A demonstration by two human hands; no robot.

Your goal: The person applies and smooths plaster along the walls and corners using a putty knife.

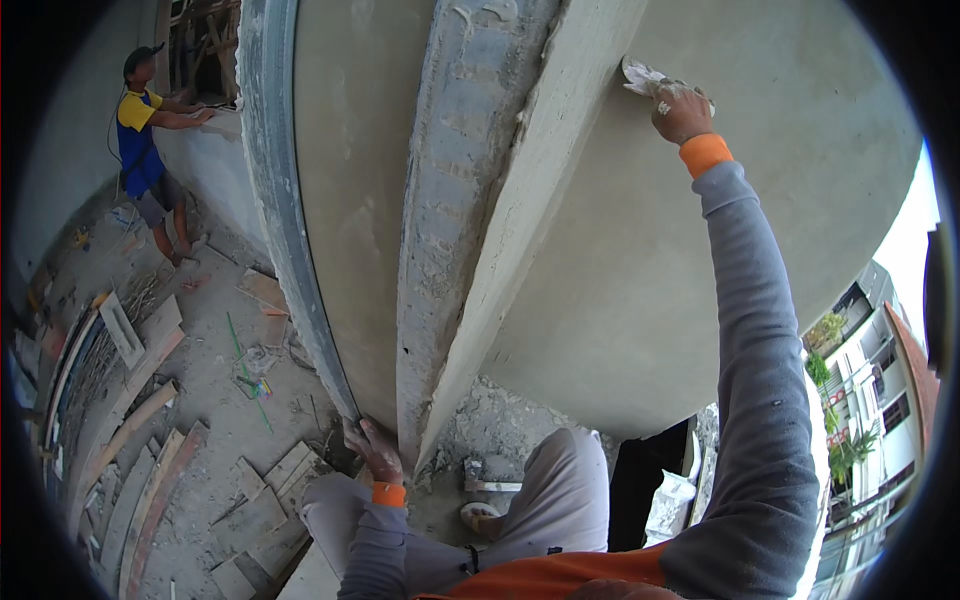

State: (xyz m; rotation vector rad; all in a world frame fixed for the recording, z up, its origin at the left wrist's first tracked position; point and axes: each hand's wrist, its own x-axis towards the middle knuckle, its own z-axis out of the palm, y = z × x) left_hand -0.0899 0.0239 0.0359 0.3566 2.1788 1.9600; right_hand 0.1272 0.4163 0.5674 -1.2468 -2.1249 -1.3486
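My right hand (683,112) is closed on a small trowel (640,76) smeared with pale plaster. Its blade lies against the smooth grey-plastered wall (690,240), high up, beside a raised plaster edge (520,215). My right arm is stretched far up and forward. Low down, my left hand (376,452) touches the bottom of a narrow plastered strip (350,190), close to the lower end of a long grey metal-looking edge (280,160). Its fingers are extended and apart, with nothing visible in them. Between both hands runs a rough, grey recessed band (460,170).
At the far left a person (145,150) in a blue and yellow shirt stands at a window ledge (215,122). Curved boards (130,400) and scraps litter the dusty floor below. Mortar rubble (510,415) lies before my knees. Buildings (880,400) show outside, at right.
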